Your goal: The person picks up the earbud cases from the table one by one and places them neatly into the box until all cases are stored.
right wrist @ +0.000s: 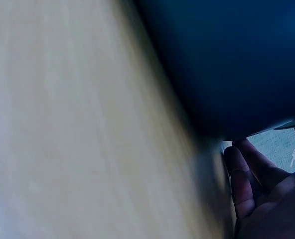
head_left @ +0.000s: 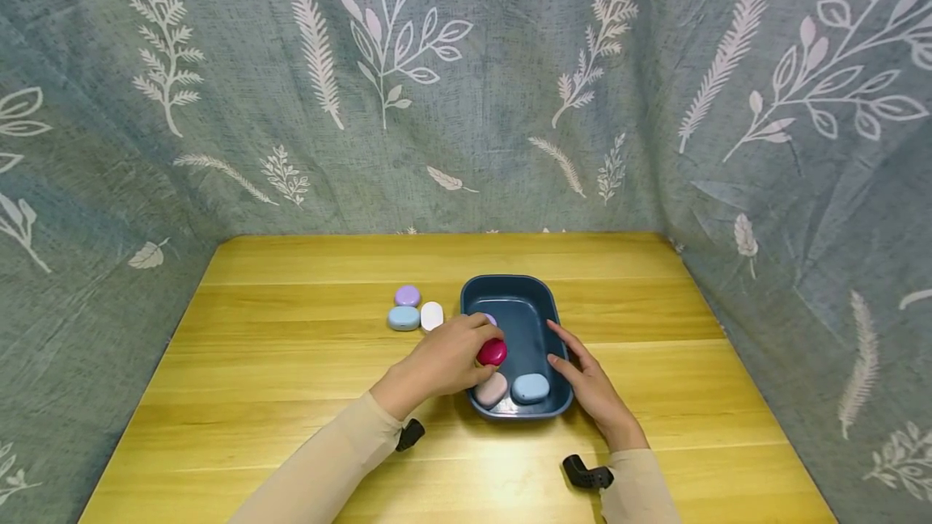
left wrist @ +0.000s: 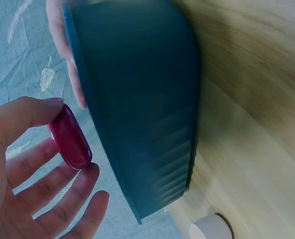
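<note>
My left hand (head_left: 455,354) pinches a glossy magenta rounded case (head_left: 493,352), like an earbud case, between thumb and fingers. It is above the left side of a dark blue plastic basin (head_left: 510,280). In the left wrist view, the magenta case (left wrist: 71,139) stands beside the basin's rim. My right hand (head_left: 597,390) rests at the basin's right side, thumb and finger reaching over the rim. Inside the basin lie a pale pink case (head_left: 491,390) and a light blue case (head_left: 531,388). A purple case (head_left: 491,319) there is mostly hidden by my left hand.
Left of the basin, a purple case (head_left: 408,296), a light blue case (head_left: 404,318) and a white case (head_left: 432,315) lie together on the wooden table (head_left: 291,378). A patterned curtain (head_left: 502,184) surrounds its back and sides. Black wrist mounts (head_left: 586,473) sit near both sleeves.
</note>
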The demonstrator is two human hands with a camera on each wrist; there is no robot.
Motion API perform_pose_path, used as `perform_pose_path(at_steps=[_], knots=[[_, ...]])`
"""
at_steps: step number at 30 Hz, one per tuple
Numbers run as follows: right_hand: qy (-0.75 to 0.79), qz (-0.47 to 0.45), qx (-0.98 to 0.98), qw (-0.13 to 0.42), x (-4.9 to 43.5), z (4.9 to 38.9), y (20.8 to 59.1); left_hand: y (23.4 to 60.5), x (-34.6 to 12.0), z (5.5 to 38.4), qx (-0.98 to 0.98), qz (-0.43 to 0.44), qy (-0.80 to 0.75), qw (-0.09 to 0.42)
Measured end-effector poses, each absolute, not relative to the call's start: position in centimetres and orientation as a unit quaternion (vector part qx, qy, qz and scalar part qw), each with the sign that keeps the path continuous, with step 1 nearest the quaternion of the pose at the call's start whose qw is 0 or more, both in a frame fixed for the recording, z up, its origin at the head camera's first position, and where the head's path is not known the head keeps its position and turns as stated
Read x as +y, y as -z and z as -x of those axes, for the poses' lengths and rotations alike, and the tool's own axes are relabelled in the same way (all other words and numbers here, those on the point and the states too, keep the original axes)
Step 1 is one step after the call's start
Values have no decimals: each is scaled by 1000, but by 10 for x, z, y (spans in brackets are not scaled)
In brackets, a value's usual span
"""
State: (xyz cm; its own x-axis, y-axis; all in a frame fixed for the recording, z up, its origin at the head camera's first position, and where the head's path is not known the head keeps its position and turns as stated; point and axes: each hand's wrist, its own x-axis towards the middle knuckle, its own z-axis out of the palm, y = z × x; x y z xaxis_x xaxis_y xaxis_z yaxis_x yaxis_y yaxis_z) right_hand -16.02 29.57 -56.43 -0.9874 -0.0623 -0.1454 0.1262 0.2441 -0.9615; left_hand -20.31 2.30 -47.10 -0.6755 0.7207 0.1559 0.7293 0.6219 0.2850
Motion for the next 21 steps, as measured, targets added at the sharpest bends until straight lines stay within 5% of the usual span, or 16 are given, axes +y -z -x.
perform_pose_path(at_steps=[21], knots=[[623,-12,777,82,298,159,566,482,50,206,-895,426,130,5]])
